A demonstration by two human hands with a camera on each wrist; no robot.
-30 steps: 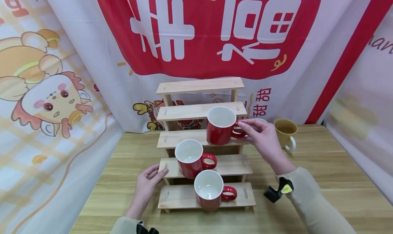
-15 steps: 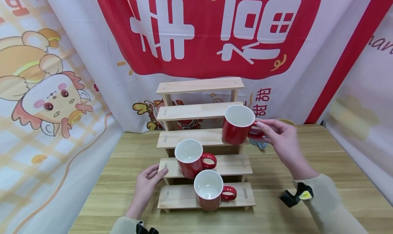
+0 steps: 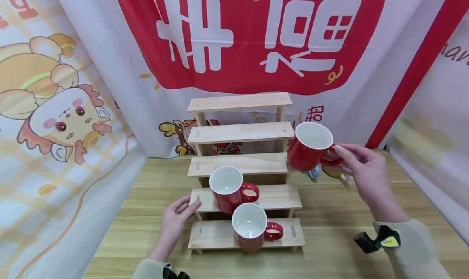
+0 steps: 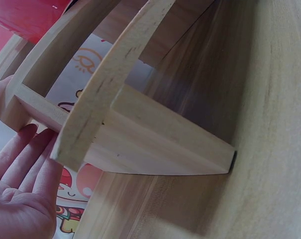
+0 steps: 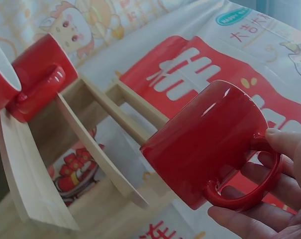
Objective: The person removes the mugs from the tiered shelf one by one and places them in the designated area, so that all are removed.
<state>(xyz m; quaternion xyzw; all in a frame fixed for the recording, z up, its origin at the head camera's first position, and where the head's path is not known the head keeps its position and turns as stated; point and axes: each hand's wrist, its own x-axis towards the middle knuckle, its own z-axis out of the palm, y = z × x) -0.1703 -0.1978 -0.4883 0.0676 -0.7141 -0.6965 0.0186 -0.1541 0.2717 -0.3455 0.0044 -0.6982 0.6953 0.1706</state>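
Observation:
My right hand (image 3: 366, 169) holds a red mug (image 5: 205, 144) by its handle, the thumb on top and the fingers about the loop. The mug is upright, white inside, at the right end of the wooden step shelf (image 3: 239, 132). With the thumb above and the fingers below, my left hand (image 3: 175, 222) grips the left end of the second step from the bottom. A second red mug (image 3: 226, 189) stands on that step, its handle to the right. On the lowest step stands a third red mug (image 3: 250, 227), also with its handle to the right.
Behind the held mug, on the wooden table (image 3: 329, 238), a pale blue item (image 3: 314, 172) and part of a yellow-brown mug (image 3: 331, 172) show, both mostly hidden. A printed cloth (image 3: 249, 39) hangs behind the shelf and along both sides.
My right hand has carried the red mug rightward, from over the third step to past the shelf's right end. My left hand and the other two red mugs have stayed put.

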